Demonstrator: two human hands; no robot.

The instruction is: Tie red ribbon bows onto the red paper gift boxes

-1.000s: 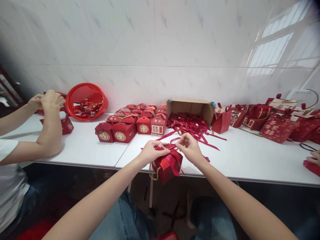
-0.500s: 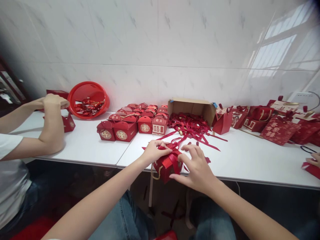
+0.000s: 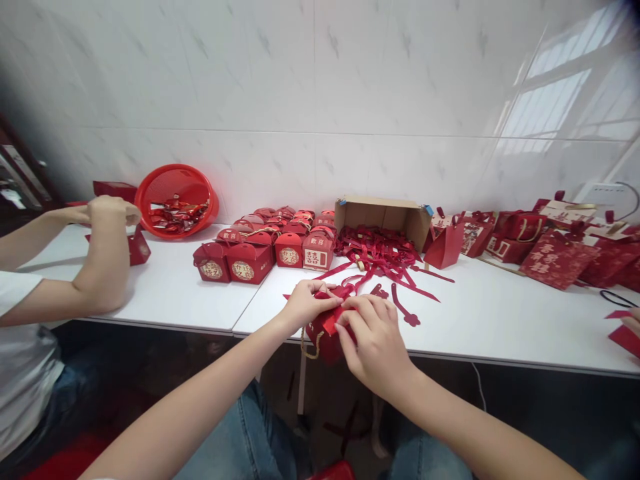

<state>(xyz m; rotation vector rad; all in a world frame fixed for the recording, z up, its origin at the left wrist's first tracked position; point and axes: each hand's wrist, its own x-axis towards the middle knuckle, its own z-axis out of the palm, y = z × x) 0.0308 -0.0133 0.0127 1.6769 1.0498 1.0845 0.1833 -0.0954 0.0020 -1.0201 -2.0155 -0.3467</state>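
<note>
A red gift box [image 3: 325, 343] with a gold cord handle [image 3: 312, 347] sits at the table's front edge, partly jutting over it. My left hand [image 3: 311, 303] pinches red ribbon on top of the box, its fingers closed. From the right, my right hand [image 3: 373, 330] reaches over the box with bent fingers, thumb and fingertips together on the ribbon. It hides much of the box's right side. Behind my hands, more red ribbon [image 3: 370, 270] spills from an open cardboard box [image 3: 385, 215]. A dark red flower-ended strip [image 3: 404, 307] lies beside my right hand.
Finished-looking red gift boxes [image 3: 250, 261] stand in rows left of centre. A red plastic basin [image 3: 210, 200] holds small wrapped pieces. Red paper bags [image 3: 560, 260] line the right back. A co-worker's arms [image 3: 103, 260] are at left; another person's hand [image 3: 634, 320] shows at far right.
My right hand has moved left onto the box and closed its fingers at the ribbon, uncovering the flower-ended strip. My left hand stays in place. The far-right person's red piece has shifted.
</note>
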